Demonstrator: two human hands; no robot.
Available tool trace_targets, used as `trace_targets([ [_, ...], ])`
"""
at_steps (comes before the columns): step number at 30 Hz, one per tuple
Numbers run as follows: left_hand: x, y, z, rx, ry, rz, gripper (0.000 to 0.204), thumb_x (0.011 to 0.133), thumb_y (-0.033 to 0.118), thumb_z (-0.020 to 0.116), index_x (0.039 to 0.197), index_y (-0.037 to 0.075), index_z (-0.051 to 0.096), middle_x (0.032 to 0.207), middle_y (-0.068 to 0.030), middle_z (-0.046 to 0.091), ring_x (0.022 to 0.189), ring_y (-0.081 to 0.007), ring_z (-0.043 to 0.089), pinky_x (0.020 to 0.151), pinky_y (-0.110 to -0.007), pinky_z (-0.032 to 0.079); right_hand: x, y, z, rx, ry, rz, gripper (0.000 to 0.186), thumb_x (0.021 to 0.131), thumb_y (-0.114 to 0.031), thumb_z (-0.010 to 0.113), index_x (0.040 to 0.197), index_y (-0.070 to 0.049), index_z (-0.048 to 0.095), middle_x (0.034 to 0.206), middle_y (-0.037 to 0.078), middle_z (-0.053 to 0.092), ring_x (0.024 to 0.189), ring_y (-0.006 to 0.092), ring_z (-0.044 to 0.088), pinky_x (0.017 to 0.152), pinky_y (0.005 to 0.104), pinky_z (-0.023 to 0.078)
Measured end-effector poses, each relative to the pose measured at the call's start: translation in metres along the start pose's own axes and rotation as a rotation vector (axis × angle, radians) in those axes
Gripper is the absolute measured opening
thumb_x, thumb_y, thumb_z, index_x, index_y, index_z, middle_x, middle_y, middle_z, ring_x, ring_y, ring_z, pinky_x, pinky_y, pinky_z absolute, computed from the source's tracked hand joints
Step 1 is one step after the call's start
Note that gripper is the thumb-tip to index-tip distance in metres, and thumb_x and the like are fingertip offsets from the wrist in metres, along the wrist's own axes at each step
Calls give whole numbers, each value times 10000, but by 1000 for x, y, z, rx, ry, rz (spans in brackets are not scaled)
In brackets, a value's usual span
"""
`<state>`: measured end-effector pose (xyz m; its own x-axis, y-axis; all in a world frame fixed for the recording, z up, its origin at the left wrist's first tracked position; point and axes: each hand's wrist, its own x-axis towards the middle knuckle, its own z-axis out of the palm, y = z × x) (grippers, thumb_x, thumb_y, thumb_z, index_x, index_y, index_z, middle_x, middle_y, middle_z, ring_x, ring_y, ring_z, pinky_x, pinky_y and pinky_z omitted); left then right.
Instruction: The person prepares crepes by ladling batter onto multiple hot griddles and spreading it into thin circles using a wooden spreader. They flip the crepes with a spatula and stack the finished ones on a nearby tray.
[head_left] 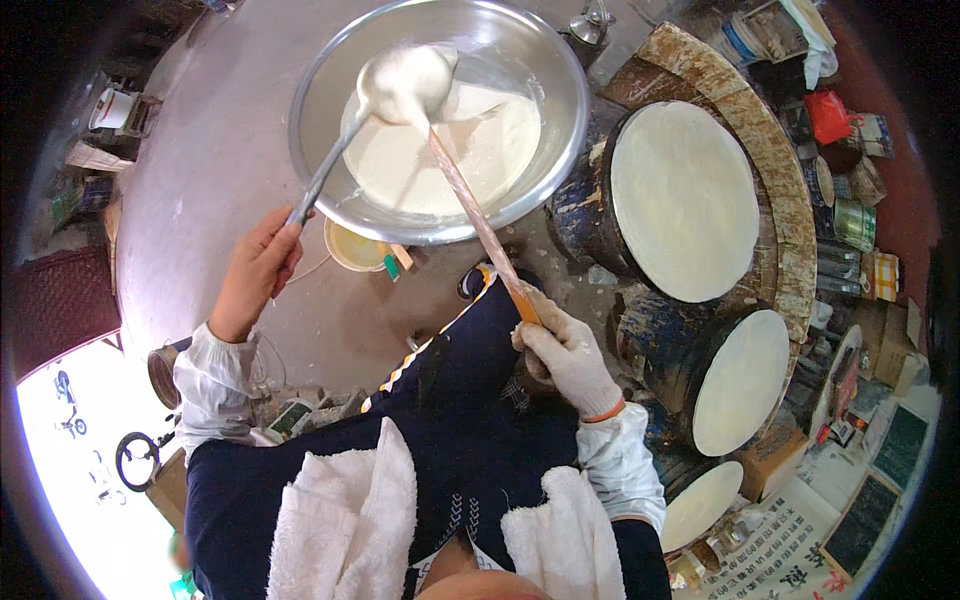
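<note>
My bare left hand (264, 262) grips the metal handle of a ladle (405, 82), whose head is coated in pale batter. The ladle is over a wide steel bowl (572, 90) holding cream-coloured batter (485, 150). My right hand (560, 355), in a white glove, holds a long batter-smeared wooden stick (474, 212); its far end meets the batter-covered ladle. To the right of the bowl, a round griddle (681, 200) is covered with a pale layer of batter, as are a second griddle (740, 382) and a third (700, 505) lower down.
A curved, worn counter (785, 250) surrounds the griddles, with a red bag (828, 116) and containers beyond. A yellowish bucket (350, 247) sits on the floor (200, 180) below the bowl, and a kettle (588, 28) stands behind it. White towels (340, 510) hang over my shoulders.
</note>
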<state>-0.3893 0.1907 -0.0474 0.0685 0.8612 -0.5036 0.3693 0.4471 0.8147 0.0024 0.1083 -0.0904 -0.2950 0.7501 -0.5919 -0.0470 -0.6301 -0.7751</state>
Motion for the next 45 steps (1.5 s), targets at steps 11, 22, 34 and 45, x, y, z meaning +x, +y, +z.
trace_targets([
  [11,159,-87,24,1297,51,510,318,1024,231,488,1305,83,502,977,-184,681,901,-382,669,749,-498,518,44,-28,-34,-1187,-124,-180,523,927,-142,496,1448,-91,479,1131,237,676,837,353,690,773,424,545],
  [22,249,-137,49,1159,-410,230,255,999,220,489,1084,28,634,1006,-207,698,957,-409,666,859,-498,504,126,-88,-23,-873,-124,174,399,941,-82,481,1332,-79,559,757,85,640,551,176,616,462,333,495],
  [34,182,-150,47,-302,-417,-777,250,1053,275,484,960,80,609,610,37,458,438,-50,385,345,-215,315,161,-72,-16,-683,-193,388,335,970,-102,517,1298,-45,554,821,152,654,599,191,625,448,346,484],
  [45,29,-111,207,-665,128,-150,188,1023,273,518,1079,95,497,787,-41,577,577,-114,511,506,-295,454,53,-15,87,639,-129,182,225,1009,-81,493,1230,-107,526,724,20,512,469,52,396,359,206,314],
])
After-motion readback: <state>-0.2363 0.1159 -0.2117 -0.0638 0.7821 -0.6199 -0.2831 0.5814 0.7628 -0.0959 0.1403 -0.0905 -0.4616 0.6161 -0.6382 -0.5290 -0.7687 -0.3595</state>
